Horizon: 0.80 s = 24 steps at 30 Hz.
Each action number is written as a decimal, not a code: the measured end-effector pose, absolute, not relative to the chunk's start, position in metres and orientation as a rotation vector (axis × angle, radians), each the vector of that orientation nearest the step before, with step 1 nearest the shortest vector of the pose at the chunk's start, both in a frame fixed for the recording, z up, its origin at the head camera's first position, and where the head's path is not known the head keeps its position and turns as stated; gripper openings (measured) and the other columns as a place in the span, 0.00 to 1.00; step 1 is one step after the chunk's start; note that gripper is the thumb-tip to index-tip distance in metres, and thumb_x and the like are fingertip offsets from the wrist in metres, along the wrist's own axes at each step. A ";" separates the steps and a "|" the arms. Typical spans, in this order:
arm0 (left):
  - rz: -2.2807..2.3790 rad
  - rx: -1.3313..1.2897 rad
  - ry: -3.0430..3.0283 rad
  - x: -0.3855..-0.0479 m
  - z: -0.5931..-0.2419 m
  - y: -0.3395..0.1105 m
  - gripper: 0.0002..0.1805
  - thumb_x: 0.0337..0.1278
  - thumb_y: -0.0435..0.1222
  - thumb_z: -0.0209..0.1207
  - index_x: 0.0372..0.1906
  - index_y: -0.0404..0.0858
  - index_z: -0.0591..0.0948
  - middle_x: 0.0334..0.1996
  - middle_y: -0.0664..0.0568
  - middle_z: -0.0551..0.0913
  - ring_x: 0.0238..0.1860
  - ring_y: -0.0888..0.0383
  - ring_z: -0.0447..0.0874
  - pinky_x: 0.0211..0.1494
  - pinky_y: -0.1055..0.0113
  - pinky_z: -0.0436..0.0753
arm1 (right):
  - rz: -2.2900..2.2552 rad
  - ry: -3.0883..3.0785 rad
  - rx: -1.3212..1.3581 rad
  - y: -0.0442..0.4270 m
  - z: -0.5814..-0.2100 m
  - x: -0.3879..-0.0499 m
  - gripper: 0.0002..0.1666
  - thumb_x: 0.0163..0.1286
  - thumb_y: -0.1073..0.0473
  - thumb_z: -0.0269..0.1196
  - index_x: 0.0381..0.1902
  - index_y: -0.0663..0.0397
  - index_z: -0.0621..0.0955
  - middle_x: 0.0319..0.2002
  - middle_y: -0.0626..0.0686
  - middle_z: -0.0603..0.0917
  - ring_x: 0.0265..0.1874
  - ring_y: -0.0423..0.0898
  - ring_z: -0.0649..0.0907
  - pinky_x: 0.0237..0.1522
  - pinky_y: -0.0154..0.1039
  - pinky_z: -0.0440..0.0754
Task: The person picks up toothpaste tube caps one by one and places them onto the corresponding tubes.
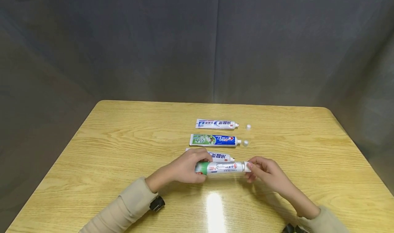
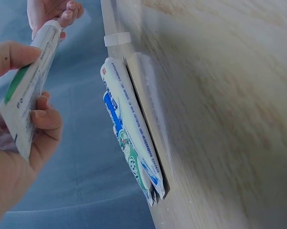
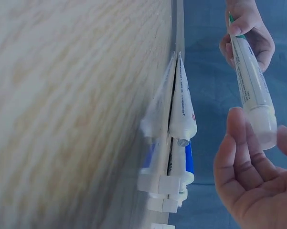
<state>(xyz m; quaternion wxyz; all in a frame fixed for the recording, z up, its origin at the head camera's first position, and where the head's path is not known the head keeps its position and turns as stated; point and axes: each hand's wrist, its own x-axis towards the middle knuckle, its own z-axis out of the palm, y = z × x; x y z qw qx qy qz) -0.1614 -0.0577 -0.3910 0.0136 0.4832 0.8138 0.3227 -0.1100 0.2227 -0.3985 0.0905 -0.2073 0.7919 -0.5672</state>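
Above the near part of the table, a white and green toothpaste tube [image 1: 226, 167] lies level between the two hands. My left hand [image 1: 192, 165] grips its green tail end, the thumb and fingers on opposite sides, as the left wrist view shows. At the other end my right hand [image 1: 269, 174] pinches the white cap [image 3: 263, 130] between thumb and fingers. The cap sits at the tube's end. Just behind, an uncapped white toothpaste tube [image 1: 222, 157] rests on the table, partly hidden by the left hand.
Farther back lie a blue and green toothpaste tube [image 1: 215, 140] and another white one [image 1: 216, 124], both uncapped. Loose caps, one white [image 1: 248, 127] and one whitish [image 1: 245, 143], stand near their nozzles. The wooden table [image 1: 132, 123] ends at a dark grey curtain [image 1: 154, 48].
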 end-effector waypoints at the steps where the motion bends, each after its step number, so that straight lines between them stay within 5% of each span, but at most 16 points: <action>1: 1.006 1.507 2.532 -0.161 -0.391 -0.058 0.19 0.33 0.32 0.64 0.39 0.37 0.77 0.31 0.56 0.75 0.29 0.64 0.67 0.29 0.77 0.68 | -1.677 2.354 -0.609 0.223 -0.398 -0.110 0.15 0.72 0.64 0.47 0.37 0.75 0.75 0.26 0.60 0.81 0.23 0.47 0.82 0.27 0.45 0.80; 8: 1.006 1.488 2.519 -0.161 -0.389 -0.057 0.19 0.33 0.32 0.64 0.39 0.38 0.77 0.32 0.56 0.75 0.31 0.64 0.68 0.30 0.77 0.69 | -1.603 2.384 -0.439 0.222 -0.396 -0.110 0.25 0.74 0.56 0.43 0.33 0.74 0.77 0.20 0.55 0.81 0.17 0.46 0.80 0.22 0.44 0.79; 16: 1.025 1.483 2.513 -0.161 -0.389 -0.057 0.19 0.33 0.32 0.64 0.39 0.38 0.77 0.32 0.56 0.75 0.30 0.64 0.67 0.30 0.77 0.68 | -1.581 2.490 -0.477 0.224 -0.395 -0.108 0.25 0.75 0.58 0.40 0.32 0.71 0.78 0.22 0.56 0.81 0.18 0.44 0.79 0.21 0.39 0.77; 21: 1.036 1.486 2.518 -0.160 -0.389 -0.059 0.19 0.33 0.32 0.64 0.39 0.38 0.77 0.31 0.56 0.75 0.30 0.64 0.67 0.30 0.77 0.69 | -1.658 2.512 -0.546 0.228 -0.396 -0.106 0.14 0.69 0.65 0.52 0.47 0.72 0.74 0.33 0.59 0.80 0.27 0.44 0.80 0.26 0.37 0.79; 24: 1.038 1.482 2.522 -0.160 -0.389 -0.059 0.19 0.33 0.32 0.64 0.39 0.38 0.77 0.32 0.56 0.75 0.30 0.64 0.67 0.30 0.76 0.69 | -1.714 2.493 -0.597 0.229 -0.396 -0.105 0.19 0.59 0.68 0.61 0.48 0.71 0.73 0.40 0.61 0.78 0.34 0.45 0.81 0.31 0.38 0.80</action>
